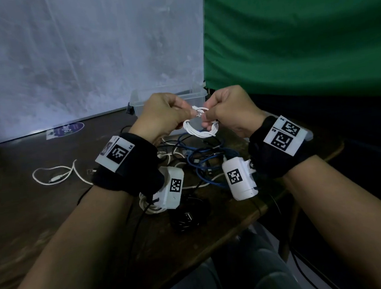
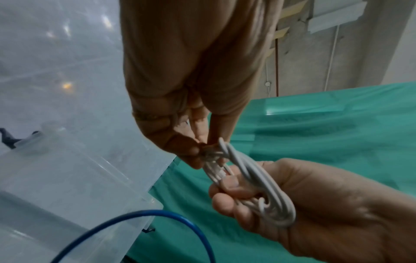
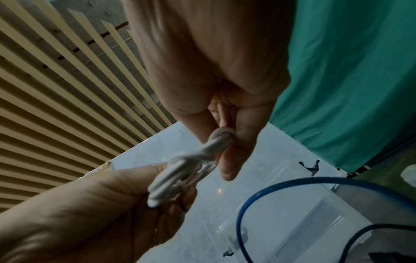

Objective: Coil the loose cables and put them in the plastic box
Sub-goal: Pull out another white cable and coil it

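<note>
A white cable coil hangs in the air between both hands, just in front of the clear plastic box. My left hand pinches the coil's top, where a plug end sticks out. My right hand grips the coil's right side with curled fingers. In the left wrist view the left fingertips pinch the wound end of the coil, and the right hand holds the bundle. The right wrist view shows my right hand curled round the coil.
A tangle of blue cable and black cables lies on the dark wooden table below my hands. A loose white cable lies to the left, a black bundle near the front. Green cloth hangs behind on the right.
</note>
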